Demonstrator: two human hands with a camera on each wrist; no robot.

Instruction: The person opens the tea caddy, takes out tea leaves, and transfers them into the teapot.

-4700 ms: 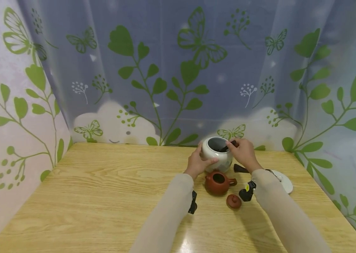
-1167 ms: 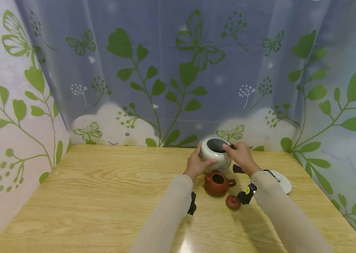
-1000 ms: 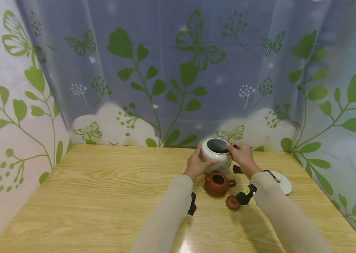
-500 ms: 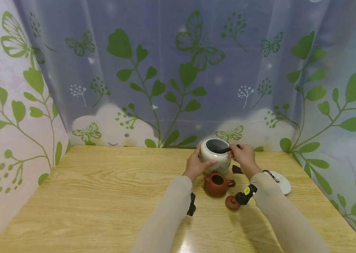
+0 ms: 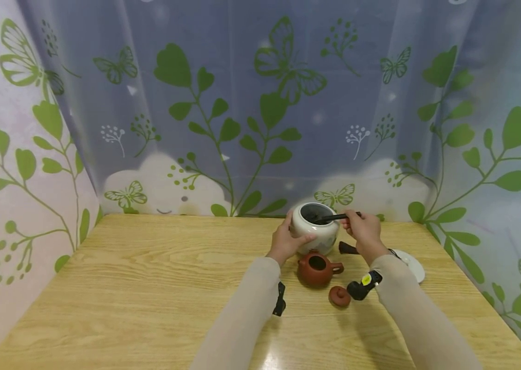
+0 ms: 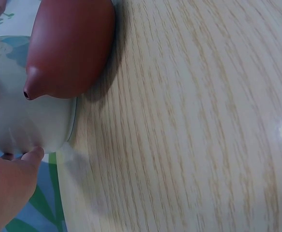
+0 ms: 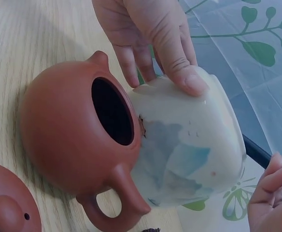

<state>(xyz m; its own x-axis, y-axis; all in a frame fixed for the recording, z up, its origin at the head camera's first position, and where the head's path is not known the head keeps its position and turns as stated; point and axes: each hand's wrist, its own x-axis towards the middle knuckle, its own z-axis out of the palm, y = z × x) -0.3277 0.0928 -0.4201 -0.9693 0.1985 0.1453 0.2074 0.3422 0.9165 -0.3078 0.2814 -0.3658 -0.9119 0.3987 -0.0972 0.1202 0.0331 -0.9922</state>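
A white ceramic jar [image 5: 313,237] with a painted blue-grey motif stands near the back of the table, its mouth uncovered. My left hand [image 5: 284,241] grips it from the left side, thumb on its front and fingers round the far side. My right hand [image 5: 365,232] pinches the handle of a slim black scoop [image 5: 337,217]. The scoop slants over the jar's right rim, its far end down inside the mouth. Close in front of the jar is a reddish-brown clay teapot [image 7: 68,125], uncovered, its handle to the right. Its small knobbed lid [image 5: 339,296] lies nearby on the table.
A round white lid [image 5: 414,268] lies at the right, partly behind my right sleeve. Beside my right wrist is a dark handle-like piece [image 5: 347,248], partly hidden. The wooden table [image 5: 149,288] meets a leaf-patterned curtain [image 5: 223,113] behind the jar.
My right hand has moved right, away from the jar's mouth, and more of the black scoop shows across the rim. My left hand keeps its grip on the jar.
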